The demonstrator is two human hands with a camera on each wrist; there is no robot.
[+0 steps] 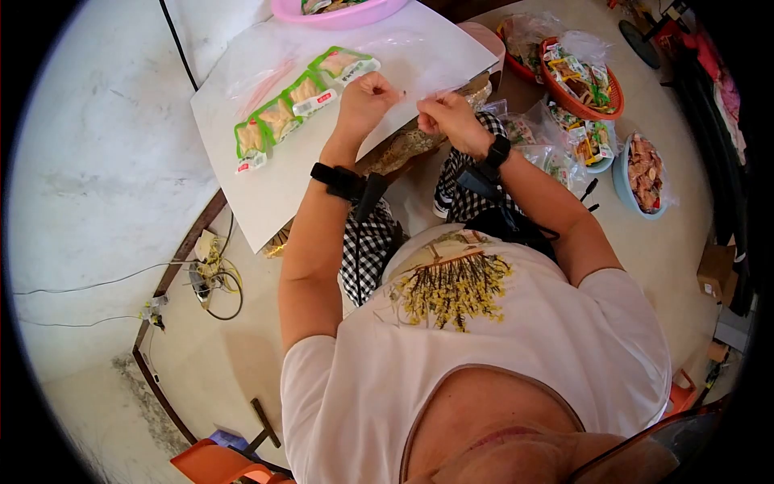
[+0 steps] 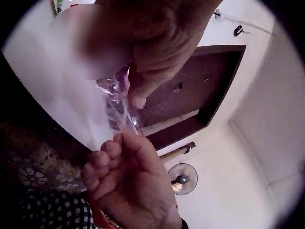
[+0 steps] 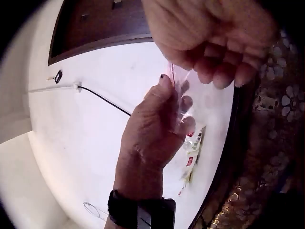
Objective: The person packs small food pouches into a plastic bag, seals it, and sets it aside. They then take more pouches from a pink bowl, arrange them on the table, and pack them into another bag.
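Observation:
Both hands meet over the near edge of a white table (image 1: 266, 198), holding a clear plastic bag (image 2: 113, 102) between them. My left hand (image 1: 367, 101) pinches the bag from one side, its thumb and fingertips together. On the other side my right hand (image 1: 451, 118) pinches it between thumb and index finger, the other fingers curled in. Thin film stretches between the fingertips in both wrist views. Left of the hands, several green-edged clear packs of pale food (image 1: 278, 118) lie in a slanting row on the table; the nearest is right beside my left hand.
A pink basin (image 1: 339, 19) stands at the table's far edge. On the floor to the right are a red basket (image 1: 617, 93) of packets, bagged packets (image 1: 556, 161) and a light-blue basin (image 1: 622, 185) of brownish food. Cables (image 1: 230, 282) lie on the floor at left.

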